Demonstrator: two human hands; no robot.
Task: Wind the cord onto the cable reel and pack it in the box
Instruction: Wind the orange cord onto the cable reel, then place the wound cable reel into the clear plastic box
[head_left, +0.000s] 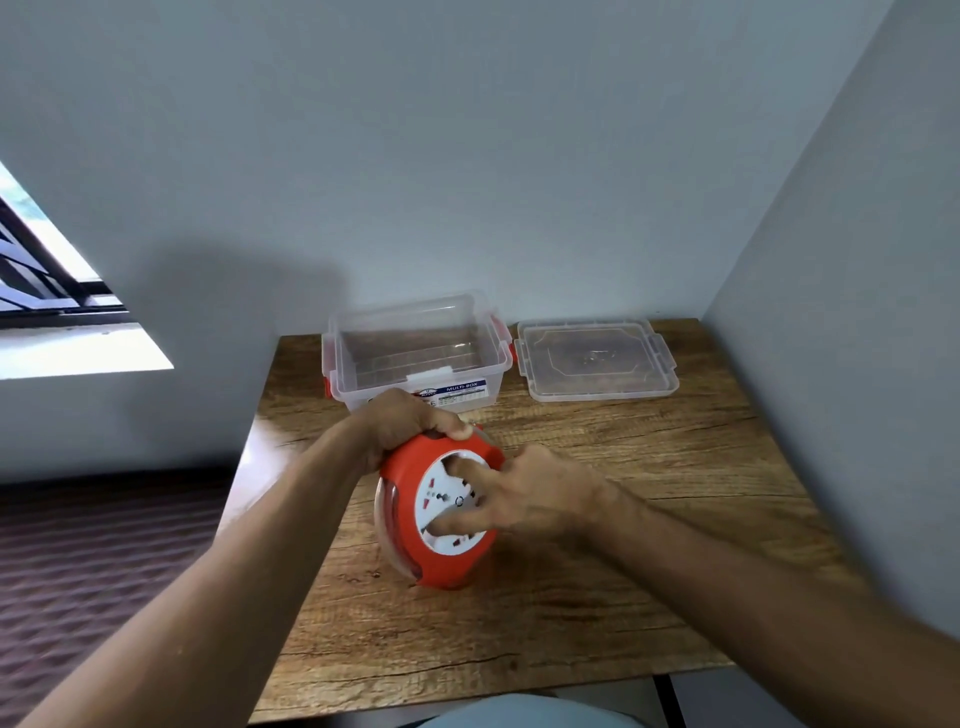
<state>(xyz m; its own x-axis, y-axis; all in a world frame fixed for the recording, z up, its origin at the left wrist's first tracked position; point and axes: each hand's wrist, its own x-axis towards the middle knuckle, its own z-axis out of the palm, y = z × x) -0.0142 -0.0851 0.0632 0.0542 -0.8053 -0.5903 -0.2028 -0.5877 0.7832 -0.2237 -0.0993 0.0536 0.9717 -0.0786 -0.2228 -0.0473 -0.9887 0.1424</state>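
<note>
A red cable reel (415, 551) with a white socket face stands on edge on the wooden table (597, 597), tilted toward me. My left hand (410, 421) grips its top rim. My right hand (524, 499) presses spread fingers into the white centre disc. Red cord shows wound inside the clear side wall at the reel's left; no loose cord is visible. A clear plastic box (415, 353) with red latches sits open just behind the reel. Its clear lid (592, 361) lies flat to the box's right.
Grey walls close the table in at the back and on the right. The table's left edge drops to a dark carpeted floor (104, 545). A window (47, 270) is at far left.
</note>
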